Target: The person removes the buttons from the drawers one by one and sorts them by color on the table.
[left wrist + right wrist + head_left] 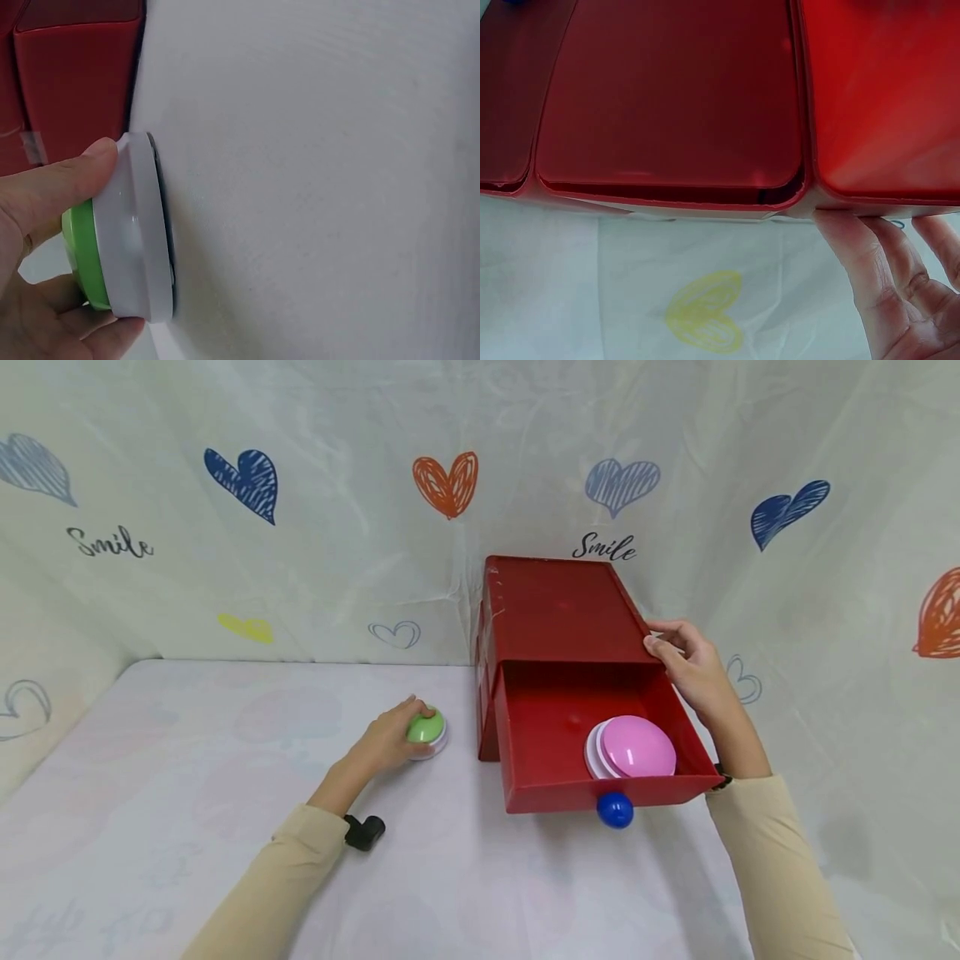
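My left hand (pixel 386 739) grips a small round push button (pixel 131 232) with a green domed top and a white base. Its thumb lies on one side of the white rim and its fingers curl round the other, with the base right at the white tabletop (pixel 315 187). A red drawer cabinet (pixel 562 610) stands to the right, its top drawer (pixel 543 743) pulled out. Inside that drawer sits a larger pink push button (pixel 637 747). My right hand (pixel 697 668) touches the cabinet's upper right side with fairly straight fingers (pixel 855 244).
A blue round knob (pixel 615 810) sticks out from the drawer's front, which overhangs the table. In the right wrist view, lower drawer fronts (pixel 671 90) are in place. A pale cloth backdrop (pixel 337 510) with printed hearts hangs close behind the cabinet.
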`<state>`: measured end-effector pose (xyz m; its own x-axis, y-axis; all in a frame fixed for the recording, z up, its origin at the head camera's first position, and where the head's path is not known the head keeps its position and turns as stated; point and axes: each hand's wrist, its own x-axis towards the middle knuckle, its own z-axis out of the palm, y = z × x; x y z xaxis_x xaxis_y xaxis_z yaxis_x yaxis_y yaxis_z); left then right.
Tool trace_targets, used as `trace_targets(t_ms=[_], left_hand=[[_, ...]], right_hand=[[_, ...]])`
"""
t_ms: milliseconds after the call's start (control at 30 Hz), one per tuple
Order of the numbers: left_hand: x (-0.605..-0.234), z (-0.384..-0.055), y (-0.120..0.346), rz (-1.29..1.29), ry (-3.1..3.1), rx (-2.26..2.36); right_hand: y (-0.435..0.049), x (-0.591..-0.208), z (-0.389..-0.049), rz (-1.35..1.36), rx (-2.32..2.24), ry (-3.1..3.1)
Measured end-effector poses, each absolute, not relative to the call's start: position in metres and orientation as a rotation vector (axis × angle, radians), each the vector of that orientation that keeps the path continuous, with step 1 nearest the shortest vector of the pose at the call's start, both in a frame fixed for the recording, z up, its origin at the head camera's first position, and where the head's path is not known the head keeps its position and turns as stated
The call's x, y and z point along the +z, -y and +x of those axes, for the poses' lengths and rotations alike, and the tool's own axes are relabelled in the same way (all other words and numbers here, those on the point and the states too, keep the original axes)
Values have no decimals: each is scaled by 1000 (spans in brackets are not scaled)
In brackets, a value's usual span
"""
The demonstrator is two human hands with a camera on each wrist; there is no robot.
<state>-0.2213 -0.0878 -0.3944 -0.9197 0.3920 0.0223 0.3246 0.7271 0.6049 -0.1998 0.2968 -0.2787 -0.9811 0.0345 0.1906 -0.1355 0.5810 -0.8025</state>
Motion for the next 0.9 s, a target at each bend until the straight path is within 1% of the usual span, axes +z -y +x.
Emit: trace_targets(t_ms=[300,900], left_hand=[[-397,-222,89,623,-2810,915],[-397,-221,90,613,-2843,865]], right_hand=[[-297,-278,-199,83,1366,2624],[-296,-278,-200,103,1378,2612]])
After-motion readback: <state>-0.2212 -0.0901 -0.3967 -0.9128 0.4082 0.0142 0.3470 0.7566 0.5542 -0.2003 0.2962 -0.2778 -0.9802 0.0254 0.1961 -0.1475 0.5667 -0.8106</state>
